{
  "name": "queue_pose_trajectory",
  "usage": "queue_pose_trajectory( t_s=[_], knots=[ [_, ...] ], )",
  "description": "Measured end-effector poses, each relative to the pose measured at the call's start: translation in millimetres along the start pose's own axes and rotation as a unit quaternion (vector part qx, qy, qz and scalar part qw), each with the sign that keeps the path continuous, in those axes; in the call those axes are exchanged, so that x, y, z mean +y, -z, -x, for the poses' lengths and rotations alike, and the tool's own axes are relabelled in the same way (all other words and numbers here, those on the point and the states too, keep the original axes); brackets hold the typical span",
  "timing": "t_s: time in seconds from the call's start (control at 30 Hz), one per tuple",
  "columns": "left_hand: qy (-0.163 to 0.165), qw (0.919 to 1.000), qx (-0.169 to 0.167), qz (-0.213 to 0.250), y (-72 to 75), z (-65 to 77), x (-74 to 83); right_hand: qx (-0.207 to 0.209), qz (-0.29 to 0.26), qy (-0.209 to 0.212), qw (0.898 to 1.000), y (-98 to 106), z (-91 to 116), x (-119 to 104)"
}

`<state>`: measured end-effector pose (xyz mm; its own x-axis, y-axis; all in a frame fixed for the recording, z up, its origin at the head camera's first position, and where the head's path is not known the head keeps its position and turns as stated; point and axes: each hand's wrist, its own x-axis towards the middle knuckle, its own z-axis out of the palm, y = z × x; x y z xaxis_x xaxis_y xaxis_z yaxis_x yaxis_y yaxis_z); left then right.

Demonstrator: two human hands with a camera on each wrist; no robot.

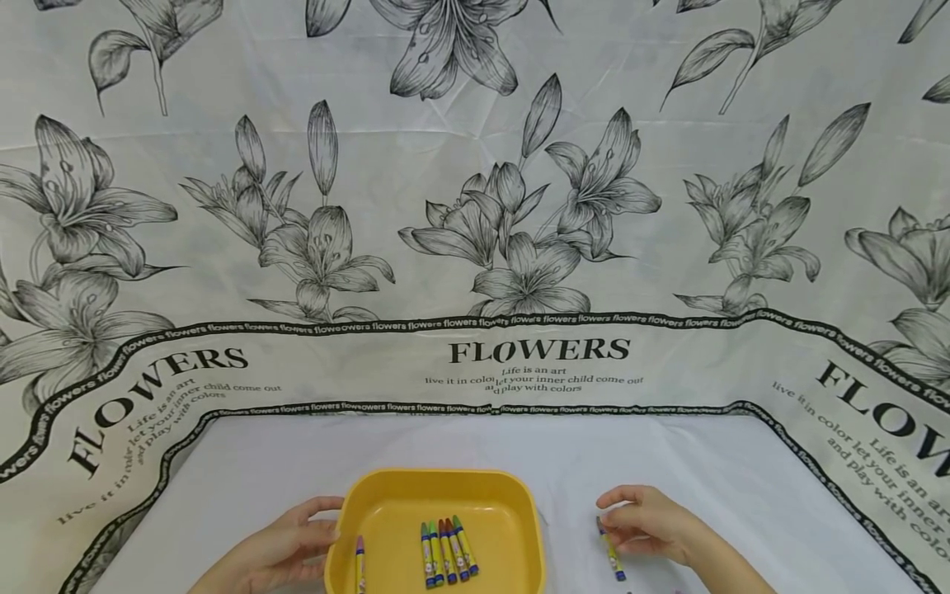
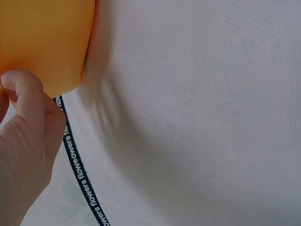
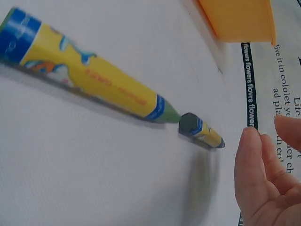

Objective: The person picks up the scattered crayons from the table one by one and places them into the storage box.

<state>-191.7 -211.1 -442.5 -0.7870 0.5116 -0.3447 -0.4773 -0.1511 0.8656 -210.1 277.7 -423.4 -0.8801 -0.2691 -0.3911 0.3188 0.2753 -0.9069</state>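
In the head view you lose the near side of the yellow tray (image 1: 438, 473), beside your left grip (image 1: 285, 544), along with the lower end of the pink-tipped crayon (image 1: 360, 561) inside. Nearer you than your right grip (image 1: 656, 524), a dark speck (image 1: 629, 592) and a pink speck (image 1: 677, 591) show too little to identify. The green crayon (image 3: 94, 68), apart from your right grip, has lettering too blurred to read.
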Motion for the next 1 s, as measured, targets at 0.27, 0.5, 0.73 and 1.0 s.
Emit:
queue_pose_trajectory(
  t_s=[0.27,0.5,0.73,1.0],
  knots=[
    [0.001,0.9999,0.01,-0.003,-1.1,1.4,0.1,0.029,0.01,-0.007,1.0,6.2,-2.1,11.9],
    [0.003,1.0,0.001,0.003,-0.3,2.1,0.7,0.046,0.029,-0.012,0.998,-2.3,-3.0,16.9],
    [-0.005,1.0,-0.003,0.003,-1.3,2.1,1.0,0.097,0.095,-0.015,0.991,-12.1,-5.8,17.1],
    [-0.012,0.9999,-0.009,0.005,-3.3,3.3,1.3,0.169,0.192,-0.026,0.966,-25.4,-13.0,17.4]
  ],
)
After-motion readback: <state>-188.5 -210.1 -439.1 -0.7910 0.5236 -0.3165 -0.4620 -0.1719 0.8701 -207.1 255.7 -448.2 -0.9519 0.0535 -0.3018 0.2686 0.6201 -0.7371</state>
